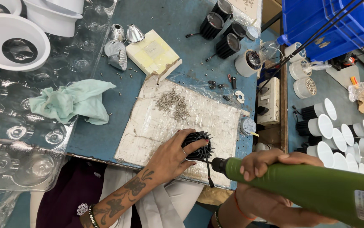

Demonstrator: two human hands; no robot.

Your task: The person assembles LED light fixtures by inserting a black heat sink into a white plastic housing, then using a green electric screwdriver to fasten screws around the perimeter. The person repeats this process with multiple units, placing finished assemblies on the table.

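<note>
**Mia:** What are the hands doing?

**Sam:** The left hand [171, 157] is pressed around a black round metal part with thin fins [199, 145], low in the middle of the frame. I think it grips it so the part can't spin or slide. The right hand [270, 169] is wrapped tight around a fat green electric screwdriver [317, 188] at the lower right. Its dark tip [216, 164] points at the finned part and sits just beside it.

**Mia:** Where does the black part sit?

**Sam:** On a white board wrapped in clear plastic [182, 118], which lies on the blue tabletop [169, 21]. The board likely keeps the work steady.

**Mia:** What does the part look like?

**Sam:** Like a small dark wheel with ribs all round. A thin black wire [208, 171] hangs from it toward the bottom edge.

**Mia:** What else is close?

**Sam:** A pile of little silver screws [173, 103] lies on the board above the hand, easy to reach. A crumpled pale green cloth [74, 101] lies to the left. More black finned parts [222, 25] stand at the top, and white round lamp cups [334, 135] are lined up on the right.
</note>
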